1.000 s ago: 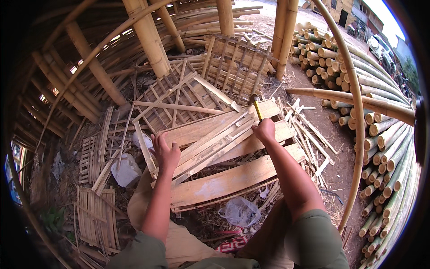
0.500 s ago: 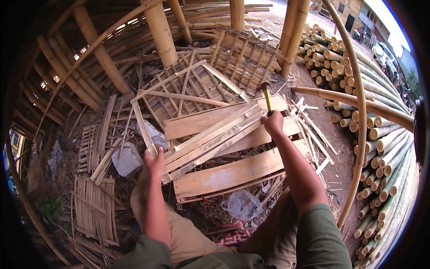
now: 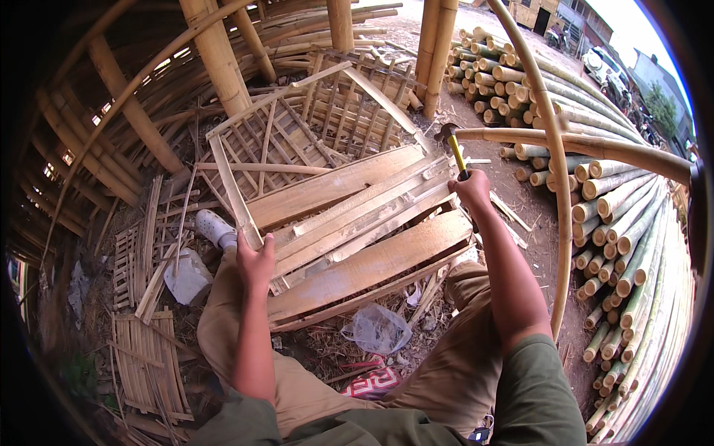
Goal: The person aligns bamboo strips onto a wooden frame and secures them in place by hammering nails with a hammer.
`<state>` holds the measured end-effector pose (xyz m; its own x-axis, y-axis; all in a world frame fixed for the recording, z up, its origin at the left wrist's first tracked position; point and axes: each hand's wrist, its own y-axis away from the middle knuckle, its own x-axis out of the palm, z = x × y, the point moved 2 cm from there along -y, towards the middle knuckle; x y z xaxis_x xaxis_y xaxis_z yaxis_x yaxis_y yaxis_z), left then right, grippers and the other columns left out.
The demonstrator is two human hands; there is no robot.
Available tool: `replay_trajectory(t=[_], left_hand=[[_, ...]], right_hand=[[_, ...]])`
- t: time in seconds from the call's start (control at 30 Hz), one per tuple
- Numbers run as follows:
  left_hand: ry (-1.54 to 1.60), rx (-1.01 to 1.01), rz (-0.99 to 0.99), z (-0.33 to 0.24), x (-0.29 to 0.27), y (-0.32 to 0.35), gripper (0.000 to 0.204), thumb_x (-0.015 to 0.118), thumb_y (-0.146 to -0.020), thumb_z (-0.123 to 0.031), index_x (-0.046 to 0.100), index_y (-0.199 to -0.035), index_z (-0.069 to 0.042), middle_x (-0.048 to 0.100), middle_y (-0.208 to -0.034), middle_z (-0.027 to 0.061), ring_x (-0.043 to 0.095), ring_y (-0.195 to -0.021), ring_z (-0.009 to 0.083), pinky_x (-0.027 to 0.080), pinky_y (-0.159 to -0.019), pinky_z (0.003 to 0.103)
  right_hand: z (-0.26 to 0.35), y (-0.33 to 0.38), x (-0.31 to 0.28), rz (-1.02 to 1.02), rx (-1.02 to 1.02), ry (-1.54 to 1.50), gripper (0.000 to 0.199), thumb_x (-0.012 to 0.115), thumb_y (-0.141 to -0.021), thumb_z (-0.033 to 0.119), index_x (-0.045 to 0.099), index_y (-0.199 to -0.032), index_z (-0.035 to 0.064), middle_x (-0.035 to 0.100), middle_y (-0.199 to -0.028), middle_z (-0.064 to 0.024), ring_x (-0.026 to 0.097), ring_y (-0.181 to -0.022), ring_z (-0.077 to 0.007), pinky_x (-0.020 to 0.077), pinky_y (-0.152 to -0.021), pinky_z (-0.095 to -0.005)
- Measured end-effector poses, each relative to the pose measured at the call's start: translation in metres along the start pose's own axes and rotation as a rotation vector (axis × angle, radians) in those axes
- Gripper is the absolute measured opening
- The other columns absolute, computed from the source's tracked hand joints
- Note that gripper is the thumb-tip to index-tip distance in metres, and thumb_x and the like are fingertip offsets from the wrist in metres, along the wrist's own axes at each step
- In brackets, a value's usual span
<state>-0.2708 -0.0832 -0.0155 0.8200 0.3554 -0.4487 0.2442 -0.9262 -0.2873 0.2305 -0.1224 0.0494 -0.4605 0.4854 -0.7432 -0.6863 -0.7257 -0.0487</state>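
My left hand (image 3: 255,259) is closed around the near left corner of a frame of split bamboo strips (image 3: 233,186), whose far side rises away from me. My right hand (image 3: 470,187) grips a hammer (image 3: 458,156) by its yellow and black handle, with the dark head pointing up and away. The right fist is also close to the frame's right end; whether it touches it cannot be told. Between my hands run several pale bamboo strips (image 3: 364,212), above wide flat wooden boards (image 3: 357,264).
Slatted bamboo panels (image 3: 275,141) lie beyond the boards. A stone block (image 3: 187,276) and my shoe (image 3: 214,227) are at left. A clear plastic bag (image 3: 377,328) lies between my legs. Stacked bamboo poles (image 3: 632,245) fill the right side, behind a curved pole (image 3: 554,149).
The frame has lifted and shifted, its far corner now higher in the view. My right hand and the hammer moved with it. The view has turned slightly right; my left shoe shows more.
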Motion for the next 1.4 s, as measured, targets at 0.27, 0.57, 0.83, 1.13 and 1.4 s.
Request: replay_trajectory(t=[0.27, 0.57, 0.83, 1.13, 1.4], left_hand=[[-0.15, -0.025, 0.187, -0.041, 0.057, 0.014, 0.052, 0.068, -0.084, -0.025, 0.055, -0.122, 0.008, 0.062, -0.117, 0.028, 0.055, -0.118, 0.042, 0.042, -0.102, 0.043], [-0.241, 0.475, 0.172, -0.124, 0.147, 0.039, 0.047, 0.062, -0.083, -0.009, 0.052, -0.129, -0.006, 0.045, -0.139, 0.0184, 0.024, -0.142, 0.0449, 0.016, -0.115, 0.061], [-0.497, 0.575, 0.503, -0.164, 0.296, 0.078, 0.052, 0.05, -0.091, -0.022, 0.044, -0.141, -0.009, 0.035, -0.153, 0.014, 0.019, -0.147, 0.0312, 0.002, -0.117, 0.062], [-0.384, 0.652, 0.742, -0.176, 0.287, 0.095, 0.036, 0.057, -0.089, -0.039, 0.066, -0.108, -0.011, 0.035, -0.153, 0.0145, 0.021, -0.147, 0.0278, 0.003, -0.119, 0.057], [-0.414, 0.599, 0.803, -0.182, 0.281, 0.088, 0.045, 0.059, -0.09, -0.045, 0.062, -0.107, -0.004, 0.032, -0.154, 0.0149, 0.022, -0.147, 0.0271, 0.011, -0.119, 0.052]], right_hand=[[-0.075, 0.027, -0.045, 0.069, 0.225, -0.148, 0.036, 0.088, -0.066, 0.015, 0.06, -0.078, -0.0017, 0.067, -0.078, -0.0147, 0.064, -0.071, -0.0239, 0.0499, -0.065, -0.0371], [-0.131, 0.031, -0.022, 0.178, 0.064, 0.189, 0.042, 0.086, -0.068, 0.029, 0.07, -0.085, -0.0065, 0.069, -0.09, -0.0259, 0.069, -0.087, -0.0364, 0.0531, -0.08, -0.0421], [-0.122, 0.035, -0.023, 0.198, 0.018, 0.193, 0.044, 0.086, -0.07, 0.031, 0.069, -0.082, -0.0076, 0.068, -0.088, -0.0272, 0.069, -0.084, -0.0381, 0.0523, -0.077, -0.0434], [-0.137, 0.025, -0.02, 0.182, 0.034, 0.082, 0.046, 0.089, -0.064, 0.029, 0.069, -0.085, -0.0064, 0.069, -0.086, -0.024, 0.069, -0.083, -0.034, 0.0524, -0.076, -0.0407], [-0.117, 0.027, -0.028, 0.122, -0.011, 0.06, 0.042, 0.089, -0.066, 0.029, 0.067, -0.082, -0.003, 0.069, -0.083, -0.022, 0.067, -0.08, -0.0357, 0.0508, -0.073, -0.0425]])
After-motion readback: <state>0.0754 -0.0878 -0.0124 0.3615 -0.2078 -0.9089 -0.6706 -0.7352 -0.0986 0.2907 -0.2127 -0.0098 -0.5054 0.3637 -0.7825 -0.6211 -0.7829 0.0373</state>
